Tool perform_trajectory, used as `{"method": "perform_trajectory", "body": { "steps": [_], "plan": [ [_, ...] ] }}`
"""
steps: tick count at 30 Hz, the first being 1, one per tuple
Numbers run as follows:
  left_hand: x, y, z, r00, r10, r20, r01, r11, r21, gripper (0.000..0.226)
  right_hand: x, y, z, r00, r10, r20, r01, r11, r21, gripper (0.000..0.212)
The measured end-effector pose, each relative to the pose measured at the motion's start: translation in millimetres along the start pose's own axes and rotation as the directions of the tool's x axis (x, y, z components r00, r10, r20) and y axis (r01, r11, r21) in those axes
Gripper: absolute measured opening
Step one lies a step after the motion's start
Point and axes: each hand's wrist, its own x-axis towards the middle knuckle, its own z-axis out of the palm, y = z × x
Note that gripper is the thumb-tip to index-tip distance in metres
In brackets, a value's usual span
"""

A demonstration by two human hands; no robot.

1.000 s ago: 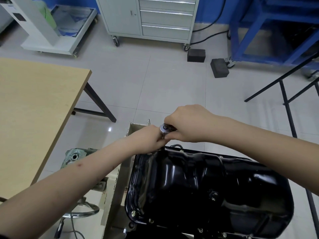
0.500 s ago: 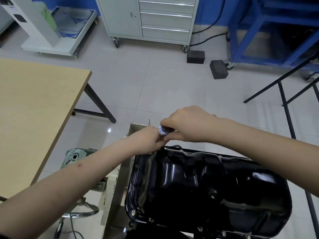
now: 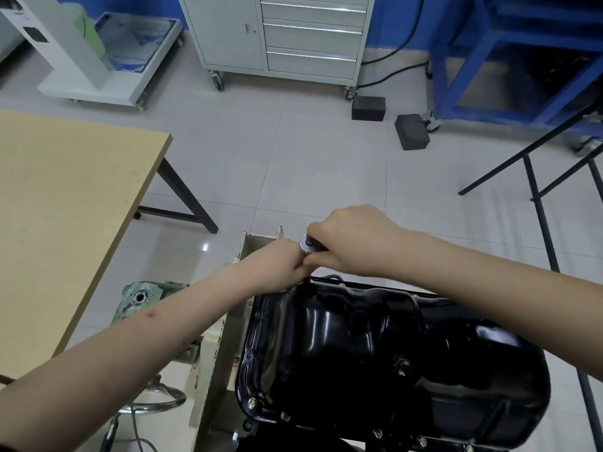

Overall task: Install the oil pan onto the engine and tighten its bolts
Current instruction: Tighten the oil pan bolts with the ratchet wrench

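The glossy black oil pan [image 3: 385, 353] lies upside-up on the engine, filling the lower middle of the head view. Several bolts [image 3: 252, 402] show along its near flange. At the pan's far left corner my right hand [image 3: 352, 243] grips the handle of a silver ratchet [image 3: 306, 244], whose round head shows between both hands. My left hand [image 3: 277, 262] curls around the tool's shaft just under that head. The socket and the bolt beneath are hidden by my fingers.
A beige engine stand [image 3: 225, 347] holds the engine at left. A wooden table [image 3: 65, 216] stands to the left. Beyond lie tiled floor, two black blocks [image 3: 411, 131], a grey drawer cabinet [image 3: 287, 34], a blue frame [image 3: 509, 60] and black rails [image 3: 538, 210] at right.
My right hand has swung the ratchet head slightly left and toward my left hand. The left hand and the pan have stayed in place.
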Motion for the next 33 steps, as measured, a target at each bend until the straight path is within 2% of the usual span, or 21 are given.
{"method": "perform_trajectory", "body": {
  "steps": [3,5,7,9,11,12,16,19,21,23,25,27,29,31,33],
  "plan": [
    [2,0,0,1.0,0.021,0.022,-0.021,0.999,0.035,0.025,2,12,-9,0.972,-0.225,0.064,0.233,0.961,-0.149,0.022],
    [2,0,-1,0.999,0.014,0.052,-0.017,0.999,0.047,0.028,3,13,-10,0.948,-0.31,0.069,0.318,0.925,-0.207,0.02],
    [2,-3,-1,0.996,0.006,0.086,-0.009,1.0,0.025,0.026,4,9,-8,0.963,-0.269,0.027,0.27,0.944,-0.189,0.016],
    [1,-3,-4,0.995,-0.006,0.099,0.006,1.0,-0.006,0.018,2,2,-4,0.994,-0.109,0.007,0.11,0.99,-0.088,0.027],
    [2,-1,-5,0.996,-0.022,0.081,0.023,1.0,-0.015,0.024,1,-3,0,1.0,0.027,0.01,-0.027,1.0,0.013,0.038],
    [2,0,-5,0.997,-0.034,0.063,0.035,0.999,-0.017,0.028,0,-4,2,0.999,0.04,0.001,-0.04,0.999,0.029,0.035],
    [3,-1,-1,0.996,-0.084,0.033,0.084,0.996,-0.004,0.028,1,6,-3,0.995,-0.103,-0.003,0.102,0.99,-0.102,0.023],
    [6,2,0,0.996,-0.05,0.073,0.046,0.997,0.058,0.033,3,18,-5,0.964,-0.267,0.01,0.264,0.947,-0.181,0.02],
    [7,3,-2,0.995,-0.038,0.093,0.031,0.996,0.079,0.031,4,19,-3,0.949,-0.316,0.005,0.311,0.929,-0.203,0.022],
    [4,2,-4,0.993,-0.027,0.112,0.02,0.998,0.06,0.028,3,18,-1,0.96,-0.278,-0.022,0.272,0.952,-0.139,0.02],
    [3,0,-4,0.994,-0.013,0.109,0.009,0.999,0.037,0.02,1,10,1,0.988,-0.152,-0.021,0.152,0.988,-0.016,0.02],
    [2,4,-5,0.997,-0.047,0.069,0.045,0.998,0.039,0.032,-2,0,5,0.999,-0.046,0.004,0.046,0.999,0.029,0.035],
    [1,7,-3,0.995,-0.094,0.026,0.094,0.995,0.023,0.034,-2,-5,5,1.0,0.009,0.025,-0.01,0.999,0.046,0.043],
    [2,6,0,0.997,-0.082,-0.005,0.082,0.996,-0.017,0.027,1,-3,2,0.999,0.017,0.027,-0.018,0.999,0.038,0.035],
    [2,5,2,0.999,-0.051,-0.003,0.051,0.998,-0.044,0.02,2,5,-4,0.996,-0.077,0.037,0.078,0.996,-0.046,0.011]
  ]
}}
